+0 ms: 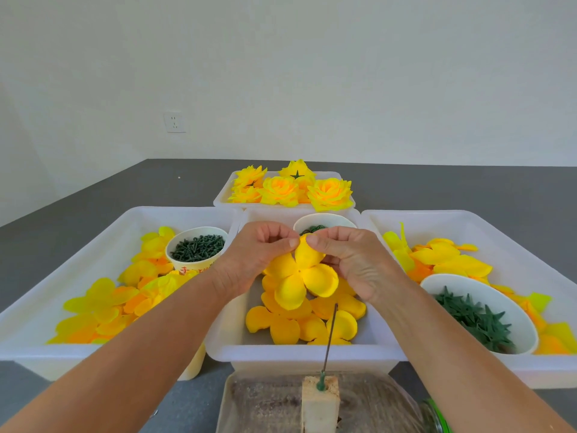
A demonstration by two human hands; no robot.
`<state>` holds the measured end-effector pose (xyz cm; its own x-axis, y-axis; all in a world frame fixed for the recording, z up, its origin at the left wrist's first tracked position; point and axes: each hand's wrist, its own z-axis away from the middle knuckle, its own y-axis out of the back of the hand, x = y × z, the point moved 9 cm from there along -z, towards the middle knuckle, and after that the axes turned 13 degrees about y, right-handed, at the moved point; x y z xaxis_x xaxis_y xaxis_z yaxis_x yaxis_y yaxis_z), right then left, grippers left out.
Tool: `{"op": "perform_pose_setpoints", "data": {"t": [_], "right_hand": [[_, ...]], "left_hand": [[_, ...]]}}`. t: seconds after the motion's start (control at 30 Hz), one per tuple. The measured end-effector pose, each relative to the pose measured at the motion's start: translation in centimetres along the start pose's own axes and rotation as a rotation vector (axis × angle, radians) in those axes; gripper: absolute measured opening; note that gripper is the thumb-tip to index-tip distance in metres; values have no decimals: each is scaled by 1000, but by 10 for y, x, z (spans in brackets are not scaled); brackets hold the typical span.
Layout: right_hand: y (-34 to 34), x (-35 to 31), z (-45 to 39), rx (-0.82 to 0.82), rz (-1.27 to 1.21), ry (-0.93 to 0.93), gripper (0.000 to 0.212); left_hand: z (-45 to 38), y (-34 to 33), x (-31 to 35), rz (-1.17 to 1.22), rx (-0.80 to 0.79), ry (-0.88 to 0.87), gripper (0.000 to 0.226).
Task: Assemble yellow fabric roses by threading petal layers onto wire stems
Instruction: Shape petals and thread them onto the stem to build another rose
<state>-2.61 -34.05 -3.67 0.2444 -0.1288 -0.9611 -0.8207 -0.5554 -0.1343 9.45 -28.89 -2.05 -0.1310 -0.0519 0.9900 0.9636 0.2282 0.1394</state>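
Observation:
A yellow fabric petal layer (301, 275) with several rounded petals hangs over the middle tray (224, 345). My left hand (259, 254) and my right hand (352, 260) both pinch its top petal between thumb and fingers, fingertips almost touching. Below it, a thin wire stem (331, 335) stands tilted out of a pale block (320, 404) near the front edge; the wire's tip ends just under the held layer, apart from it. More yellow petal layers (299, 323) lie in the middle tray.
A left tray (37, 326) holds petals and a cup of dark green pieces (197, 247). The right tray (499, 223) holds petals and a bowl of green calyx stars (477, 320). Finished yellow roses (293, 189) fill the far tray. Another cup (324, 221) sits behind my hands.

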Motion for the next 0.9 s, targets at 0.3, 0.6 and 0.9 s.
{"op": "perform_pose_setpoints", "data": {"t": [0.3,0.6,0.9], "right_hand": [[14,6,-1,128,92,-22,25],[-23,-1,1,-160,-354,-99,28],[-29,-13,1,-275,-195,55,22]], "left_hand": [[1,-4,2,-51,0,-30,7],[6,-18,7,162,-267,-4,16],[7,-5,12,350,-183,-13,21]]}}
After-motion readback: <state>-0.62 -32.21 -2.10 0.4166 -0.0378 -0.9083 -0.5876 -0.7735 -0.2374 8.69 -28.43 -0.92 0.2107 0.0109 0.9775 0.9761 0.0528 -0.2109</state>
